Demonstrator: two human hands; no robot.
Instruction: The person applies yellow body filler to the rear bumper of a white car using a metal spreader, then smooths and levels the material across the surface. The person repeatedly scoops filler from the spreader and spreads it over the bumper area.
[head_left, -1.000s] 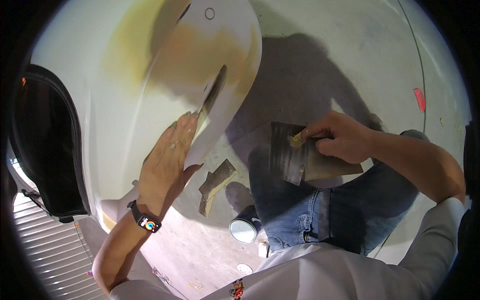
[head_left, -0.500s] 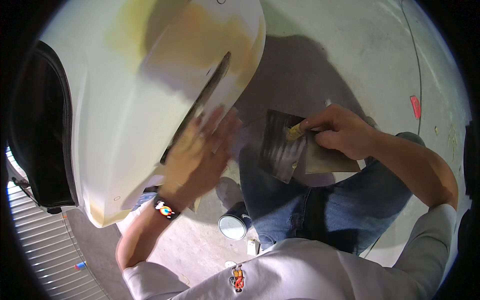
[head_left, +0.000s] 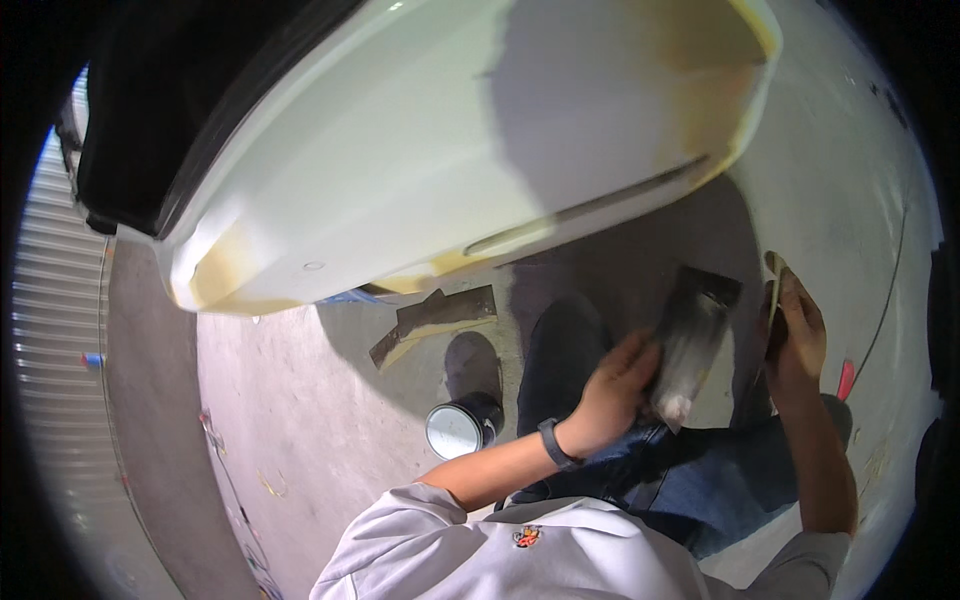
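My left hand (head_left: 618, 385), a band around its wrist, is closed on the near left edge of a dark sandpaper sheet (head_left: 695, 345) with pale dust on its face. The sheet is tilted above my lap. To its right, my right hand (head_left: 800, 335) is closed around a folded piece of sandpaper (head_left: 778, 285), seen nearly edge-on with its yellowish backing showing. Both hands are apart from the white car bumper (head_left: 400, 170), which spans the upper view. Yellow-brown patches mark its ends, and a long narrow slot (head_left: 590, 205) runs along its lower side.
Several dark sandpaper strips (head_left: 445, 315) lie on the concrete floor below the bumper. A can with a pale lid (head_left: 455, 432) stands left of my knees. A red piece (head_left: 846, 378) is beside my right forearm, near a thin cable (head_left: 890, 290). Ribbed shutter (head_left: 50, 300) at far left.
My left hand has left the bumper's surface and now grips a dark sandpaper sheet that was by my right hand. My right hand moved right with folded sandpaper. The view turned.
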